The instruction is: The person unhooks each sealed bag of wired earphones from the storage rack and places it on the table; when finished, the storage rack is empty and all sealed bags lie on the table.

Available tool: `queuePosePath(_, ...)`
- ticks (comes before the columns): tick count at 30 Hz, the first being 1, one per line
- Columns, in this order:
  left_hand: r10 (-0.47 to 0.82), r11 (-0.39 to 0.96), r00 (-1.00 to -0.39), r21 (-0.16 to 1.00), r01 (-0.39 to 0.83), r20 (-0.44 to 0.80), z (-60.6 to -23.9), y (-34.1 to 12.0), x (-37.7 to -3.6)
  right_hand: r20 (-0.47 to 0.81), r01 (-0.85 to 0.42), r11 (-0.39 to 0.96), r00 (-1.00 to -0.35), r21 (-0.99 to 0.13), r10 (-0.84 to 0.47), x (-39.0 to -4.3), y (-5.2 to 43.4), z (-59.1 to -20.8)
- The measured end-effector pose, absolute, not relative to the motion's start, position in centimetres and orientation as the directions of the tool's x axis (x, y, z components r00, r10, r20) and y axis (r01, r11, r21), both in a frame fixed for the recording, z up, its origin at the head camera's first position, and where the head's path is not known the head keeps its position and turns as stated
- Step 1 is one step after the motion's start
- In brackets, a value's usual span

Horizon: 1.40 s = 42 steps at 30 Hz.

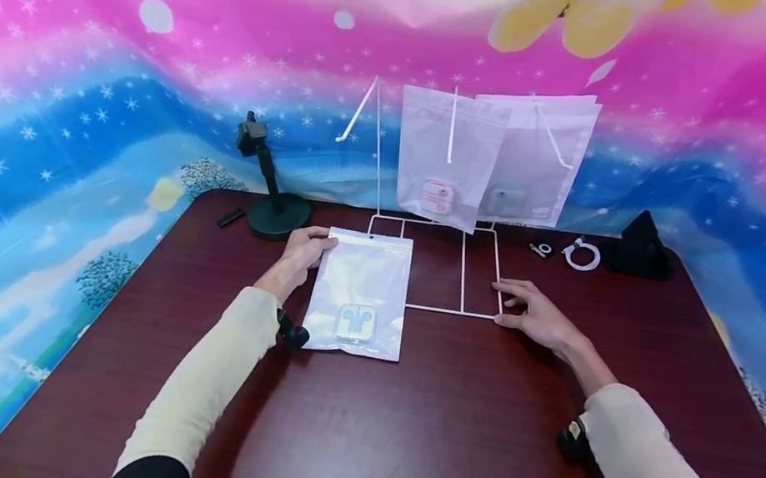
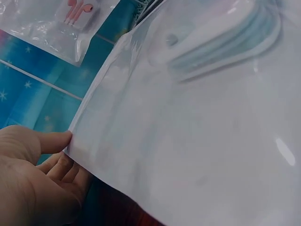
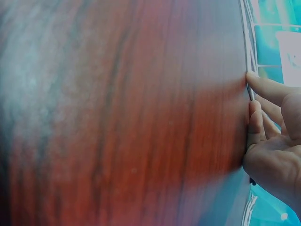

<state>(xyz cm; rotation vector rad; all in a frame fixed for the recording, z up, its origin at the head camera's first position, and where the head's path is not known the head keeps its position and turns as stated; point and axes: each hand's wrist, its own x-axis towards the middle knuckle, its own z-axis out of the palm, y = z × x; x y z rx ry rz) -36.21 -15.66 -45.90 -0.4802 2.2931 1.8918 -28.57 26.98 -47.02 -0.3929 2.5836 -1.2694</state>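
A white plastic zip bag (image 1: 377, 272) with boxed earphones (image 1: 357, 324) in it is pinched at its upper left edge by my left hand (image 1: 307, 247). In the left wrist view, the thumb of that hand (image 2: 28, 165) presses one face of the bag (image 2: 188, 141) and the fingers lie behind it. My right hand (image 1: 534, 313) holds the front right corner of a white wire display rack (image 1: 464, 274), thumb at the corner and fingertips along the side bar. The right wrist view has this hand (image 3: 277, 127) against the rack's thin bar at the tabletop.
On the rack hang a bag with pink earphones (image 1: 445, 148) and further bags (image 1: 545, 156); its left hook (image 1: 359, 108) is bare. A black stand (image 1: 275, 204) is at the left. A coiled white cable (image 1: 582, 254) and a black holder (image 1: 640, 247) lie back right on the table (image 1: 394, 444).
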Motion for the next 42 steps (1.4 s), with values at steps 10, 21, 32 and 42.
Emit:
queuePosePath(10, -0.213, 0.22, -0.948, 0.934, -0.283, -0.237, -46.1, -15.3, -36.7, -0.084, -0.151, 0.592, -0.933, -0.791, -0.35, -28.7, 26.7, -47.2)
queuePosePath(21, -0.17, 0.188, -0.973, 0.964, -0.188, -0.156, -44.4, -15.2, -37.6, -0.081, -0.154, 0.585, -0.932, -0.796, -0.354, -28.7, 26.8, -47.3)
queuePosePath(32, -0.103, 0.095, -0.995, 0.995, -0.01, 0.0, -40.3, -14.4, -38.4, -0.091, -0.143, 0.582, -0.931, -0.8, -0.354, -28.5, 26.6, -47.3)
queuePosePath(42, -0.022, 0.006, -0.991, 0.992, 0.128, 0.128, -34.4, -11.3, -40.3, -0.069, -0.156, 0.591, -0.938, -0.792, -0.34, -28.6, 27.0, -47.2)
